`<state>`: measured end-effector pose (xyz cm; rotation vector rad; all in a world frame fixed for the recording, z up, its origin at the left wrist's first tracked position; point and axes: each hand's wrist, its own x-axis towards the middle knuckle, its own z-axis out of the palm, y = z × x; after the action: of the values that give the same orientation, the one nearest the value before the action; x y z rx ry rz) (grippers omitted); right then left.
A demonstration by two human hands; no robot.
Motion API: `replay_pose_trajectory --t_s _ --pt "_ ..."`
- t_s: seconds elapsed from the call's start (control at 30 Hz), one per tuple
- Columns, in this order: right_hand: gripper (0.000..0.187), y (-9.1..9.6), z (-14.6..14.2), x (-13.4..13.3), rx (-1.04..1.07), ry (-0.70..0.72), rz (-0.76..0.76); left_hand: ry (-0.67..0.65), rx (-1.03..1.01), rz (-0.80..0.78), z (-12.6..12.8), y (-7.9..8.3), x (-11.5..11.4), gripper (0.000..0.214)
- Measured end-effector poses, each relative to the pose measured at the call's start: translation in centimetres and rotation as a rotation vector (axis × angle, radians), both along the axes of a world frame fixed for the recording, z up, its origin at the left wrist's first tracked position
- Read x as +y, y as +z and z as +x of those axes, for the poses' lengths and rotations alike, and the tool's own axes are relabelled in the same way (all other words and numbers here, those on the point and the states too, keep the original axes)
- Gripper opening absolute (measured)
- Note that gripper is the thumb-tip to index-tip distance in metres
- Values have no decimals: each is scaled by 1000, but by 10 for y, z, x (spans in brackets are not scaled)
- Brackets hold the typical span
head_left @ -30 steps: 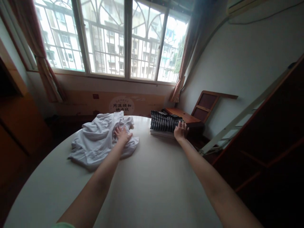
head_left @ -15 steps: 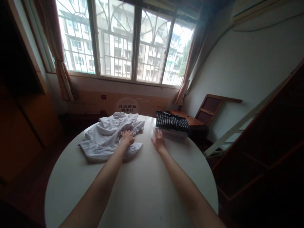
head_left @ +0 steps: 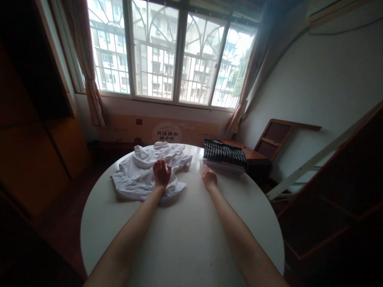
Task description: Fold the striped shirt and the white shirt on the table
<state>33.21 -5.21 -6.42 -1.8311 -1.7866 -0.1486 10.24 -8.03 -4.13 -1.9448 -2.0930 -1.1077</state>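
Observation:
A crumpled white garment [head_left: 134,175], which looks like a shirt, lies spread on the left of the round white table. Over its middle is my left hand [head_left: 162,173], open, fingers raised and apart, gripping none of the cloth. My right hand [head_left: 209,177] rests at the near left corner of the folded stack, holding nothing. One of its fingers points forward and the others look partly bent. The stack has a black and white striped garment [head_left: 224,153] on top and white folded cloth [head_left: 227,166] beneath. Whether my right fingertips touch the stack is unclear.
The round white table [head_left: 185,239] has a curved edge all around. Behind it stand a low wooden table [head_left: 248,150] and a wooden-framed panel [head_left: 273,137]. Curtained windows [head_left: 155,52] face me; a white ladder-like frame [head_left: 296,179] leans at the right.
My left hand has come up off the white cloth, its fingers lifting. The right hand's fingers have drawn in partly. The whole view has shifted, so everything sits slightly further right.

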Motion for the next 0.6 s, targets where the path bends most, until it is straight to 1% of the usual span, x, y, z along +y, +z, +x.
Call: replay_pose_trajectory --t_s 0.07,0.1,0.13,0.2,0.27,0.37,0.4,0.47,0.5,0.53,0.6 --pt "43 1 -1 -1 19 -10 -18 185 -125 -48 -13 -1 3 35" --pt "42 1 -1 -2 33 -12 -30 242 -163 -80 -20 -2 5 35" --pt "41 2 -1 -3 58 -8 -43 260 -175 -111 -27 -3 6 35" --pt "38 3 1 -8 177 28 -63 215 -130 -174 -39 -4 8 38" --pt "31 2 4 -15 387 81 -81 138 -42 -264 -47 -3 5 41" --pt "23 -1 7 -28 627 129 -110 54 78 -389 -50 1 -10 40" --pt "22 -2 7 -33 682 144 -125 16 99 -401 -48 3 -17 38" --pt "19 -4 6 -41 795 190 -156 -135 96 -429 -39 6 -34 37" --pt "19 -4 4 -45 849 215 -166 -251 56 -454 -33 8 -43 40" --pt "21 -4 3 -49 877 238 -169 -386 -11 -522 -27 9 -52 43" --pt "31 -1 1 -56 796 296 -173 -668 -180 -683 -17 12 -67 49"
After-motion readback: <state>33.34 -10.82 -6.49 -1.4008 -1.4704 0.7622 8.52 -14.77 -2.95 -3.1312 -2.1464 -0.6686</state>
